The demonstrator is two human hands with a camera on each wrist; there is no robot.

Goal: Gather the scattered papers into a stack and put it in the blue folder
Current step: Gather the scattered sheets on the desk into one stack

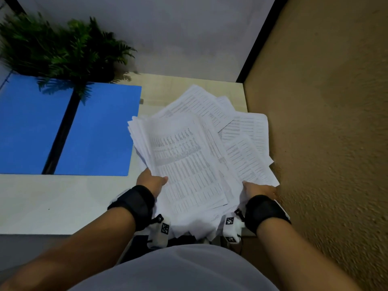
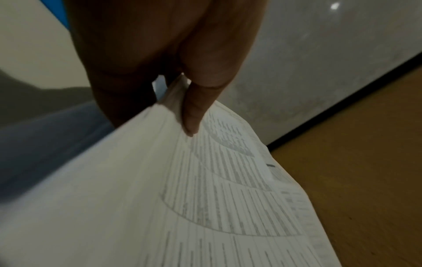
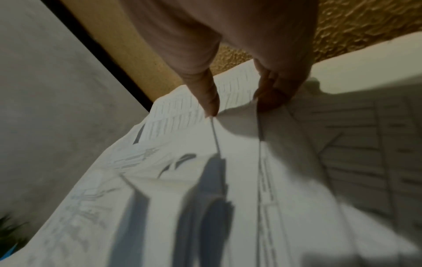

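both hands pinching a messy fanned pile of papers by its near edge, left hand, right hand, at the counter's right edge. blue folder lies open toward the far left corner, by a fern

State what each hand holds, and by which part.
Both hold the loose pile of printed papers: left hand pinches its near left edge, right hand its near right edge.

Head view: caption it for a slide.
Both hands, left hand and right hand, grip fanned papers beside open blue folder.
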